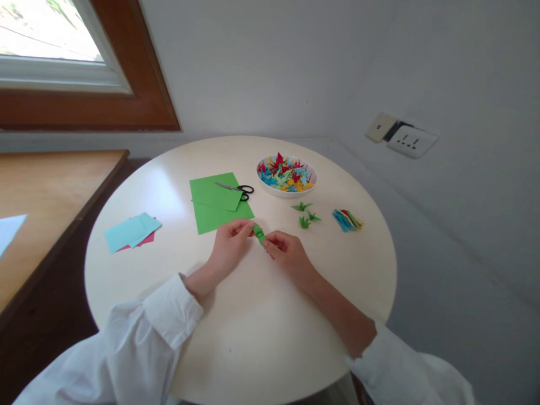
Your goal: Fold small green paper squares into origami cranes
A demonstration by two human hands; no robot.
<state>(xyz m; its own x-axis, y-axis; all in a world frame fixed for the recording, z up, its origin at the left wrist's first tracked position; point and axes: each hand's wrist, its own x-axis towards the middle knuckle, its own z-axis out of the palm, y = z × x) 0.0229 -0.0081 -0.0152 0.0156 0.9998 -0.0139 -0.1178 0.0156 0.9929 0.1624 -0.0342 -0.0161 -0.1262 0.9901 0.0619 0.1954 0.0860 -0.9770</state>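
we see both hands meeting over the middle of a round cream table (253, 337), pinching 1 small green folded paper piece (259, 234) between them. the left hand (230, 244) has its fingertips closed on the upper end of the piece, and the right hand (287, 252) has thumb and fingers closed on the lower end, so the piece sits slightly tilted, held just above the tabletop. white sleeves cover both forearms up to the wrists.

just behind the hands lie green paper sheets (219, 203), overlapping, with black-handled scissors (236, 188) resting on top of them. to the right of the sheets stands a white bowl (287, 193) filled with small folded paper shapes in red, blue, yellow and green. near the bowl, on the bare table, we count 3 small green folded cranes (305, 214), and further right a fanned bundle of coloured paper strips (347, 220). well to the left lie light blue sheets (132, 231) over a pink one. a window and a wall socket (411, 140) sit beyond the table.
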